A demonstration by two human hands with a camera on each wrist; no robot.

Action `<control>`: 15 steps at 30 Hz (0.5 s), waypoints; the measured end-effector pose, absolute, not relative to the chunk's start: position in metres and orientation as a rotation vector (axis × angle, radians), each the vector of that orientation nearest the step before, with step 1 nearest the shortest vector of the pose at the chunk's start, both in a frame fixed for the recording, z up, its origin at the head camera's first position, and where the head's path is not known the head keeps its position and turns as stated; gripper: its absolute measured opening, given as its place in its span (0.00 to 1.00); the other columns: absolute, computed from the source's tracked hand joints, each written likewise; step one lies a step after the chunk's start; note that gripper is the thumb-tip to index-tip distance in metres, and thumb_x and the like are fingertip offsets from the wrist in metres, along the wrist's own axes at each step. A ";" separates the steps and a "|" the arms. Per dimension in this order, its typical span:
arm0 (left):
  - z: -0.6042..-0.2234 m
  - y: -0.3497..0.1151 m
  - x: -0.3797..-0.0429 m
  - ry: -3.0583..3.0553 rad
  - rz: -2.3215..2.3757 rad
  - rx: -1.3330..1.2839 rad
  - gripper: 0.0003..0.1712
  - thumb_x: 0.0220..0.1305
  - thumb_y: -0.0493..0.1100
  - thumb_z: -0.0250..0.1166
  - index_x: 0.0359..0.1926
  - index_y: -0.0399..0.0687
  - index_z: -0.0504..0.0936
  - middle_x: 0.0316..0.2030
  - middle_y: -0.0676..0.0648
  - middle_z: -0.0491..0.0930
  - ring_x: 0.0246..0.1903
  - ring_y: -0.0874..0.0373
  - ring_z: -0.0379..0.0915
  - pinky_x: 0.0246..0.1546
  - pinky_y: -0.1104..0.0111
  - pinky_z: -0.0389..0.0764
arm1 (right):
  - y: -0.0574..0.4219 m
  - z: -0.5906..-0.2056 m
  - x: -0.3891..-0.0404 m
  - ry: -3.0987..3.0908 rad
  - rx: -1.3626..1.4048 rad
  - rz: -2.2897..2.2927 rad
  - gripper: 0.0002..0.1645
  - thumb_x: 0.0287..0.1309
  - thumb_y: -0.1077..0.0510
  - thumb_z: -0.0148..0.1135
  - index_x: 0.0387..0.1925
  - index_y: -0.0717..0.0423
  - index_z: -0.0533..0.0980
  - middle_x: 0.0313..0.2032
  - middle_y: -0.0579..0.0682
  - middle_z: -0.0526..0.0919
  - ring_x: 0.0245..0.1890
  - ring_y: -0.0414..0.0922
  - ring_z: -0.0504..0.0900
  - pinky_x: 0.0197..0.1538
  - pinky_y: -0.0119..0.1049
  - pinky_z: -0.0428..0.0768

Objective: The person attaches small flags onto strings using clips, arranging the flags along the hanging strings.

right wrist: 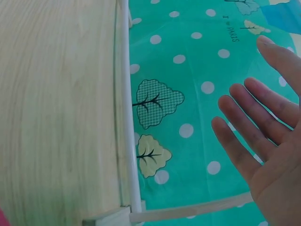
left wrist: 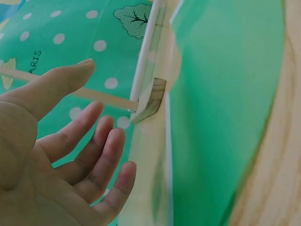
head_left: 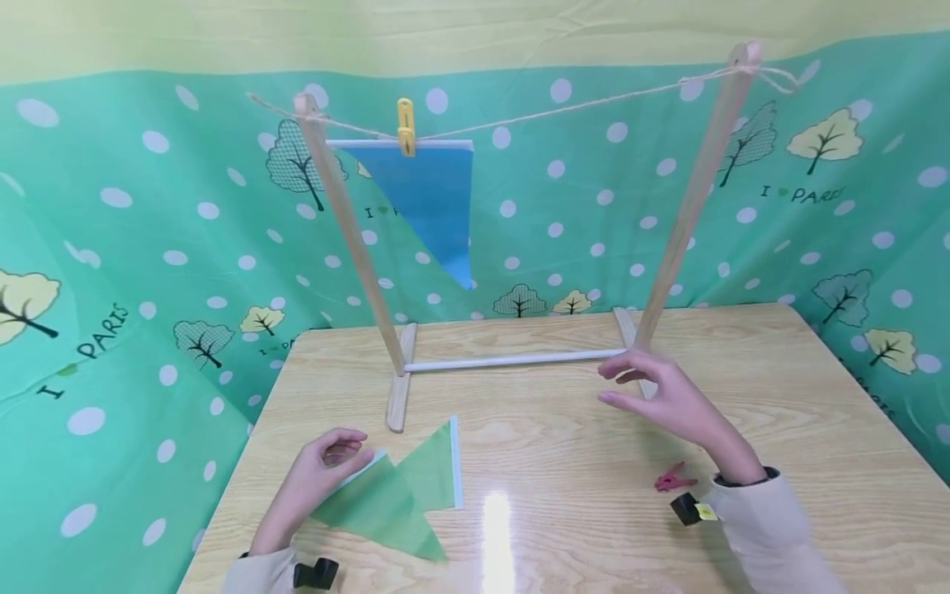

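My left hand [head_left: 322, 470] hovers with loosely bent fingers beside two green triangular pennants, holding nothing. One green pennant [head_left: 386, 507] overlaps the other pennant [head_left: 434, 470]; each has a white strip along one edge. In the left wrist view, green pennant cloth [left wrist: 216, 103] fills the right side, apart from the fingers. My right hand [head_left: 668, 396], also holding nothing, is raised in front of the stand's right foot with fingers relaxed. A pink clothespin [head_left: 674, 478] lies on the table below it. A blue pennant [head_left: 438, 198] hangs from the string [head_left: 549, 113] by a yellow clothespin [head_left: 406, 128].
The wooden stand has a left post [head_left: 352, 231], a right post [head_left: 698, 198] and a white crossbar [head_left: 512, 360] low between its feet. It stands at the back of the wood-grain table [head_left: 549, 429]. A green dotted cloth [head_left: 557, 214] hangs behind and at the sides.
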State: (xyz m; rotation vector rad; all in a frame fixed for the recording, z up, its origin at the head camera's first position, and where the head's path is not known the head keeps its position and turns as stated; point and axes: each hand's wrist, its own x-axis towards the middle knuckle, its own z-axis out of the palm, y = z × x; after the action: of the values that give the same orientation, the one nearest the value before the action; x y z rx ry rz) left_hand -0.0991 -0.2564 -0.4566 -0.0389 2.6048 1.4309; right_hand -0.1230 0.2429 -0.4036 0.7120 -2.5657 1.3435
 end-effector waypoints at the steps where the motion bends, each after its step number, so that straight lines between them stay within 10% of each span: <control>1: -0.458 -0.257 -0.098 2.601 1.430 -0.043 0.26 0.63 0.50 0.71 0.56 0.39 0.79 0.49 0.42 0.80 0.47 0.58 0.77 0.50 0.72 0.78 | 0.245 -0.407 -0.122 -2.576 0.707 1.350 0.16 0.57 0.62 0.71 0.48 0.51 0.80 0.45 0.44 0.83 0.47 0.41 0.81 0.51 0.37 0.82; 15: -0.469 -0.264 -0.091 2.602 1.388 -0.004 0.25 0.61 0.46 0.72 0.54 0.36 0.79 0.44 0.43 0.81 0.43 0.58 0.77 0.44 0.72 0.80 | 0.273 -0.426 -0.111 -2.686 0.655 1.312 0.13 0.60 0.60 0.69 0.47 0.51 0.80 0.44 0.44 0.84 0.45 0.36 0.82 0.50 0.36 0.82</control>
State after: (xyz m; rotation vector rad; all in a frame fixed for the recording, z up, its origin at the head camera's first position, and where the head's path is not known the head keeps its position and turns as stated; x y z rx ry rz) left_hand -0.0912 -0.2636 -0.4689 -0.0041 2.6019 1.3876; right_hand -0.1114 0.2729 -0.4261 0.6549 -2.6863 1.3118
